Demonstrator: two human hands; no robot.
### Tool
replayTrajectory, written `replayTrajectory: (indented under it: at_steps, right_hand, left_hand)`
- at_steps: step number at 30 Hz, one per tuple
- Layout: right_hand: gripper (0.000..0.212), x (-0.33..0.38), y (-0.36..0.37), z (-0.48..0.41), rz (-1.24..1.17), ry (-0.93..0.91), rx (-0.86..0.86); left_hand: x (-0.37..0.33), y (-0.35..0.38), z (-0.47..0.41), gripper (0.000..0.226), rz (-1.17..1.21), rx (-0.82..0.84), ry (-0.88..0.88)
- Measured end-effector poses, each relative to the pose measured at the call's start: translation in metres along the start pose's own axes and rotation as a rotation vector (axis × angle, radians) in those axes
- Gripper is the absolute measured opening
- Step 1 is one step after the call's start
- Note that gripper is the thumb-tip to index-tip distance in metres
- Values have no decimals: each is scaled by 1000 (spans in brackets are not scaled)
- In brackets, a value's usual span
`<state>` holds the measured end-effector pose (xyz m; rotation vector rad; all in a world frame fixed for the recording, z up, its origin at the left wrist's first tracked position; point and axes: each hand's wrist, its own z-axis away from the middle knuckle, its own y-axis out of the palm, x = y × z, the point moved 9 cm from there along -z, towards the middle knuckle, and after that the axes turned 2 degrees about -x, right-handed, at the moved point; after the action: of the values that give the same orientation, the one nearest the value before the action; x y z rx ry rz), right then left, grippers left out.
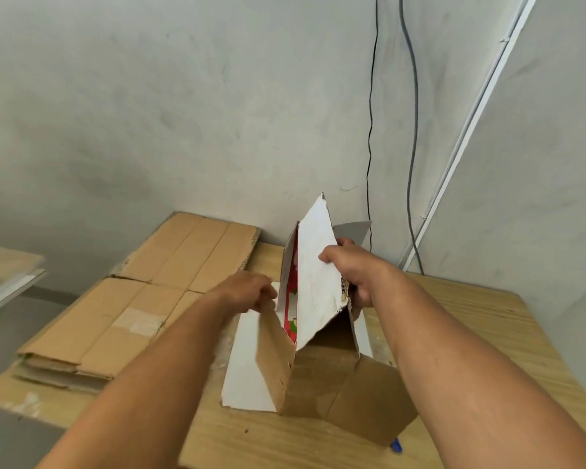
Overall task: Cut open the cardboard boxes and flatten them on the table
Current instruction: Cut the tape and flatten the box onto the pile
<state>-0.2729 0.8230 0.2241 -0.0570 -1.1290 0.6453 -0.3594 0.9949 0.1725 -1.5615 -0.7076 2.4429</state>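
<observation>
A torn-open cardboard box point(322, 377) stands in the middle of the wooden table point(481, 326), brown inside, white and red printed outside. My right hand point(356, 272) grips the right edge of a raised white panel point(315, 275), thumb over its face. My left hand point(254, 292) holds the top of the brown left flap point(273, 357), fingers curled over its edge. A white panel point(244, 363) of the box lies flat at the left. A blue object point(396, 445), perhaps the cutter, peeks out from under the box's near right corner.
A stack of flattened brown boxes point(122, 316) covers the left part of the table, up to the wall. Cables point(410, 130) hang down the wall behind the table. Another surface point(4, 272) sits at the far left.
</observation>
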Motion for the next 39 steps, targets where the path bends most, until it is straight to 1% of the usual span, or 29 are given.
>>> replayTrajectory:
  at_steps: [1,2,3,4,6,7,8,10,11,12,13,16,17,18,21,22,23,24,25,26,28,29,30,32,34,35,37,38,39]
  right_hand:
    - [53,2,0,0,-4,-12,0]
    - [53,3,1,-1,-6,-17,1]
    - [54,4,3,-2,-12,-17,1]
    - [55,5,5,-4,-11,-14,1]
    - [58,6,11,-9,9,-10,0]
    - [58,7,11,-11,17,-11,-4]
    - [58,9,12,-12,25,-13,-2]
    - [56,12,10,-13,38,-23,-2]
    - [55,11,7,-14,36,-19,0]
    - [55,9,6,-15,37,-14,4]
    - [55,9,5,-18,43,-14,7]
    - [54,8,3,-27,22,-22,-14]
    - [54,8,3,-28,8,-22,-5]
    - [54,8,3,-27,2,-23,10]
    - [54,4,-3,-31,-35,-8,5]
    - [55,2,-3,-31,-44,4,14]
    - [55,0,-4,-31,-57,15,19]
    - [54,-1,-5,-31,-66,20,22]
    - [52,-3,-7,-32,-84,27,22]
    - [50,-5,-7,-31,-97,39,25]
    - [48,-9,-9,-31,-115,51,33]
    - [49,-10,-9,-32,-119,52,31]
    - [49,-11,-11,-33,-118,59,19]
    - [51,-12,-12,-36,-118,59,-3]
    - [57,-11,-17,-40,-127,53,-34]
    - [58,-11,-19,-41,-147,52,-38]
    - [50,-10,-25,-43,-207,46,-50]
    - [45,-9,-26,-45,-230,33,-54]
    - [42,-6,-26,-45,-243,14,-67]
  left_hand:
    - [8,-16,1,24,-63,24,-16]
    - [17,-24,8,17,-123,107,-48]
    - [25,-23,20,16,-168,242,-82]
    - [32,-15,33,27,-208,382,-123]
    - [38,18,52,54,-239,591,-144]
    - [33,41,58,58,-244,658,-116]
    - [26,61,62,56,-265,690,-81]
    - [14,87,54,48,-312,668,-10]
    - [13,87,45,48,-365,645,7]
    - [11,80,36,55,-387,610,17]
    - [6,68,23,66,-330,557,30]
    - [-6,47,-19,116,167,448,-46]
    - [-8,46,-33,125,271,406,-73]
    - [-12,47,-43,128,338,358,-90]
    - [-27,56,-74,135,371,325,-116]
    - [-34,53,-82,131,388,302,-112]
    - [-42,45,-95,122,405,253,-103]
    - [-51,33,-108,109,423,162,-89]
    - [-60,18,-123,104,418,61,-75]
    - [-68,4,-138,105,390,-22,-57]
    - [-78,-8,-165,120,346,-76,-43]
    - [-78,-7,-179,125,351,-67,-69]
    - [-78,0,-189,124,381,-34,-96]
    - [-74,26,-195,102,468,74,-132]
    - [-74,60,-176,75,555,262,-162]
    - [-73,73,-162,66,561,333,-158]
    - [-72,74,-134,53,435,336,-86]
    - [-71,67,-119,50,326,319,-27]
    - [-69,61,-100,54,231,350,38]
